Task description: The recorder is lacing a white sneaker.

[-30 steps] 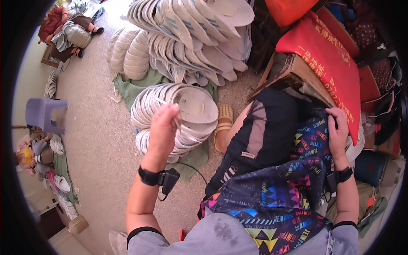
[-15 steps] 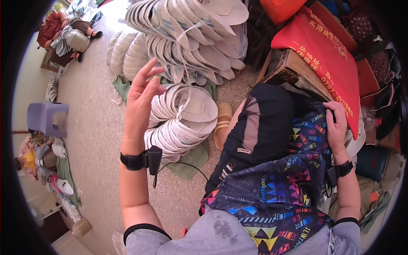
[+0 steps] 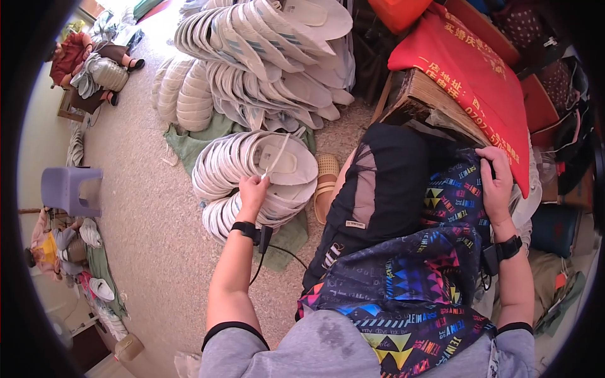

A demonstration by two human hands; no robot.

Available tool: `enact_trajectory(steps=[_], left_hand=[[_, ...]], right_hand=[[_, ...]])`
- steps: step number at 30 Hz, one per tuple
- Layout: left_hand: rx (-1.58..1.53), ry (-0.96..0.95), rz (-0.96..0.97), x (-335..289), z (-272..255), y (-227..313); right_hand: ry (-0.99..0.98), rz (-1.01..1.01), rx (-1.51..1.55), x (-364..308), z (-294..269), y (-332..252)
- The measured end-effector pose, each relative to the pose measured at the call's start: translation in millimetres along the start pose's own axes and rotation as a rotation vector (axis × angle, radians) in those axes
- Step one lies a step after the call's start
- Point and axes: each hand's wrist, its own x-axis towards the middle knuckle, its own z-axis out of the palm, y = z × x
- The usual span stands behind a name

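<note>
You've got the white strip [image 3: 276,153] pinched at its near end in your left hand [image 3: 253,191], thumb and fingers together, and it runs out just beyond the fingertips, over the top of the stacked white shoe parts [image 3: 217,167]. Your right hand [image 3: 496,176] is curled at the edge of the patterned apron [image 3: 416,264]; whether it's gripping, you can't tell from here. Your left fingers hide the strip's lower end, and its far tip blends into the pale shoe parts. Its long axis slants up the view, pointing away from you and slightly right.
</note>
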Motion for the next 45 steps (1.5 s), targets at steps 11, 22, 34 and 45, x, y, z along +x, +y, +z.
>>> enact_trajectory(steps=[11,22,34,45], left_hand=[[-1.155,-0.471,-0.218,-21.0,-88.8,88.8],[-0.768,-0.352,0.066,-6.1,-139.6,196.2],[0.245,0.379,0.523,84.9,-80.0,121.1],[0.122,-0.709,0.467,-19.0,-25.0,-14.9]], right_hand=[[-0.004,0.000,0.028,6.0,4.9,-1.4],[0.040,0.010,0.031,-3.2,3.2,5.5],[0.102,0.072,0.008,-31.1,-20.5,22.0],[-0.548,-0.034,-0.158,-0.9,-27.1,31.4]])
